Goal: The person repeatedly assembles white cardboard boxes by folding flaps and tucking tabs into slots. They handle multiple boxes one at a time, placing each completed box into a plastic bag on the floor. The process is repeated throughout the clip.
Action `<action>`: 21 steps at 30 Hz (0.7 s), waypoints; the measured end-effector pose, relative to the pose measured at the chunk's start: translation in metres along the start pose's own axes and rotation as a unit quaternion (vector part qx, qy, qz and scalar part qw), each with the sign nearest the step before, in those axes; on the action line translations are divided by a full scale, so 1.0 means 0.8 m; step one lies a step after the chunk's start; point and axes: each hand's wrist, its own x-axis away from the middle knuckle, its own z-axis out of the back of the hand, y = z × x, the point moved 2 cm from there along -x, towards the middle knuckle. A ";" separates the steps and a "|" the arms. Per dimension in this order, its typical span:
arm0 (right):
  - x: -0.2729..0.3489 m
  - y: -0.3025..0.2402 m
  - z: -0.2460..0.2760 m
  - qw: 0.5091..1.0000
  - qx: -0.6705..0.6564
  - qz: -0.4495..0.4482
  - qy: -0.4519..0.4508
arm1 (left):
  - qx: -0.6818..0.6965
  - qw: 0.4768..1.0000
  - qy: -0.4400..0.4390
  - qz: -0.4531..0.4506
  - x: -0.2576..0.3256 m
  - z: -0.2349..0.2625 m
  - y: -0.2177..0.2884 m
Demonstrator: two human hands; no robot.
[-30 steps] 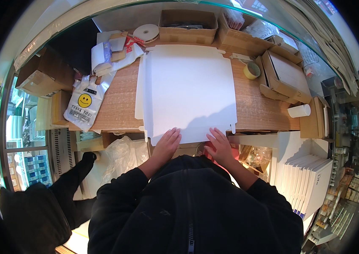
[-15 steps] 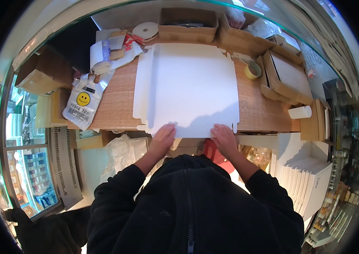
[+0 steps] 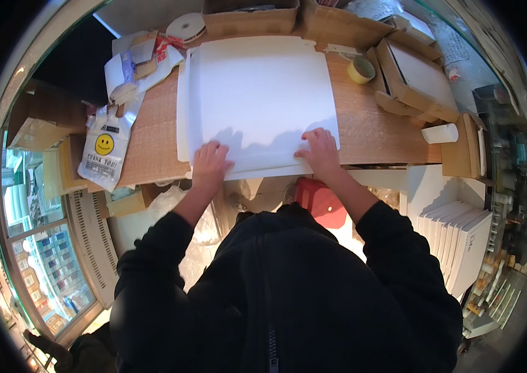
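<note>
A large white cardboard sheet (image 3: 263,99) with notched corners lies on the wooden table, reaching its front edge. Crease lines run along its left side, and a narrow strip shows along its near edge. My left hand (image 3: 210,164) rests on the sheet's near left corner, fingers stretched forward and thumb out to the right. On the near right part, my right hand (image 3: 320,153) touches the sheet with its thumb spread from the fingers. Both hands cast shadows over the white surface.
Left on the wooden table (image 3: 157,137) lie a smiley-face plastic bag (image 3: 105,146) and a ribbon reel (image 3: 185,27). Rightward are a tape roll (image 3: 361,70), an open cardboard box (image 3: 416,78) and a white cylinder (image 3: 440,133). Below stand a red stool (image 3: 324,205) and white panels (image 3: 456,242).
Both hands have shifted from the sheet's near edge farther onto it and spread apart. The near edge now shows a creased strip. The whole view has shifted slightly.
</note>
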 end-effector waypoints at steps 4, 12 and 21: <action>-0.014 0.002 -0.007 0.997 0.044 -0.025 -0.066 | 0.010 0.975 -0.161 -0.155 -0.010 -0.015 0.009; 0.006 -0.051 -0.031 0.982 -0.069 0.157 -0.080 | -0.004 0.969 -0.102 -0.227 0.000 -0.002 0.015; -0.013 -0.069 -0.042 0.970 -0.049 0.208 -0.112 | -0.008 0.981 -0.147 -0.123 -0.009 -0.019 0.030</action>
